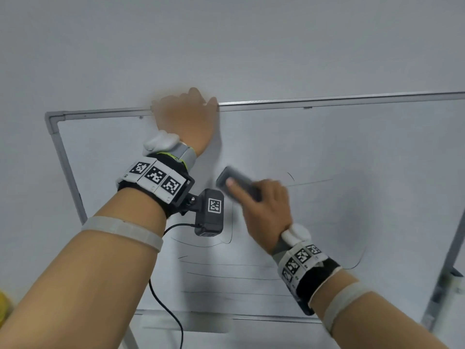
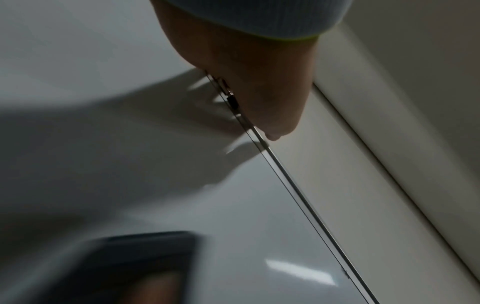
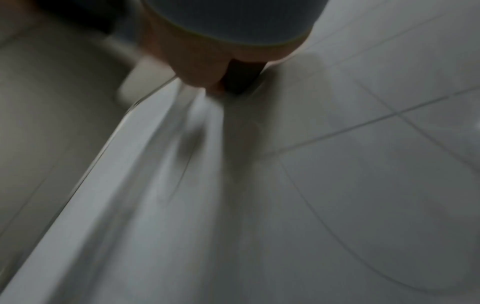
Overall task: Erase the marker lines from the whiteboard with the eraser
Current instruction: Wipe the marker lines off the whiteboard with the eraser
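Note:
A whiteboard [image 1: 352, 147] with a grey metal frame stands against the wall. Thin black marker lines [image 1: 226, 275] cross its lower middle, and more curve at the right. My right hand [image 1: 264, 210] grips a dark grey eraser [image 1: 234, 182] and presses it flat on the board's middle, forefinger stretched along its back. The eraser [image 2: 135, 267] shows blurred in the left wrist view and as a dark block [image 3: 239, 78] under the palm in the right wrist view. My left hand [image 1: 186, 114] holds the board's top frame edge [image 2: 285, 176], fingers curled over it.
A black cable [image 1: 166, 308] hangs from the left wrist camera across the board's lower edge. A marker tray [image 1: 186, 323] runs along the bottom. The stand's grey leg [image 1: 442, 285] is at the right. Something yellow [image 1: 3, 308] sits at the far left edge.

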`<act>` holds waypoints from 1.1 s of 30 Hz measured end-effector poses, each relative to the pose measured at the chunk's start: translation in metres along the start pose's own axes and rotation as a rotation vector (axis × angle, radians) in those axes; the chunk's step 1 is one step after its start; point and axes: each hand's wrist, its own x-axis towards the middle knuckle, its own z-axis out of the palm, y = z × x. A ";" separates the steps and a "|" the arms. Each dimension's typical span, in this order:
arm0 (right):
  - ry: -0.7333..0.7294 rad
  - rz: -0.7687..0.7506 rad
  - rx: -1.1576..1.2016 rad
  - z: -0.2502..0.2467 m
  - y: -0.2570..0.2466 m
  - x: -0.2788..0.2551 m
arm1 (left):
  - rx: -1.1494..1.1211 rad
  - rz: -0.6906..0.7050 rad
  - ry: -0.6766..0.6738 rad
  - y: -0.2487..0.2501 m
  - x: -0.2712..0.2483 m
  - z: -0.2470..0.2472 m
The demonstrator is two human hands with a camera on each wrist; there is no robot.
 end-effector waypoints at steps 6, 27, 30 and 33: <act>0.045 0.142 0.044 -0.034 0.051 -0.001 | 0.159 0.003 0.001 0.012 -0.003 0.007; 0.316 0.295 -0.090 -0.082 0.133 -0.027 | 0.207 -0.228 0.008 0.057 0.003 0.012; 0.226 0.285 -0.100 -0.070 0.126 -0.030 | 0.202 -0.145 0.034 0.083 -0.002 0.026; -0.168 0.057 -0.050 -0.056 0.103 -0.060 | 0.104 0.057 0.041 0.119 -0.022 0.047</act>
